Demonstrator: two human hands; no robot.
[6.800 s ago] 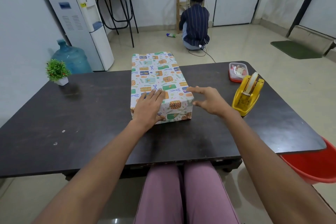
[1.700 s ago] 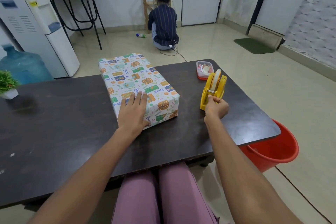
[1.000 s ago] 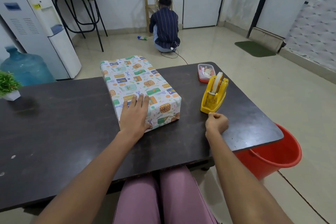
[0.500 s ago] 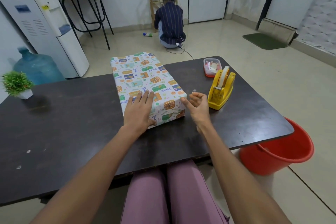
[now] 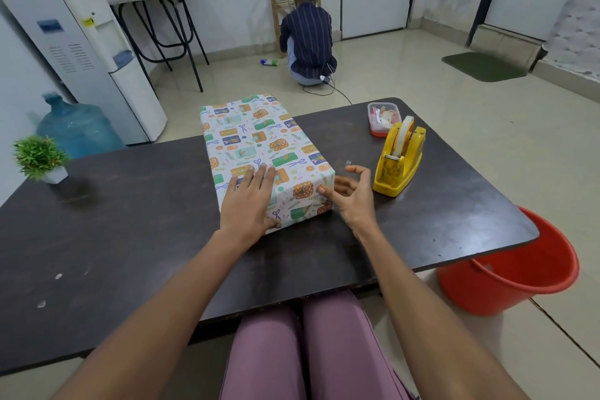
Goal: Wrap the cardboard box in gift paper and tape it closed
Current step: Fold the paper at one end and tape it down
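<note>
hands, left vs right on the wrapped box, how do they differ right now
The left hand lies flat, fingers straight, pressing on top of the wrapped box at its near end. The right hand sits beside the box's near right corner, fingers loosely spread and curved, its thumb tip touching that corner. The left is palm down; the right is turned sideways. Both are bare and meet the box's near end.

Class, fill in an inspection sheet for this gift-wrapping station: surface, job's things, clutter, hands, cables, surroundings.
Surface: dark table, scuffed, pale specks near left.
Job's things: wrapped box lying flat; yellow tape dispenser right of it.
Clutter: small potted plant; red-lidded container.
Hands: left hand flat on box; right hand open, fingertips at box's near right corner.
Cables: one on floor by crouching person.
Surroundings: water dispenser, water jug, red bucket, green mat.
</note>
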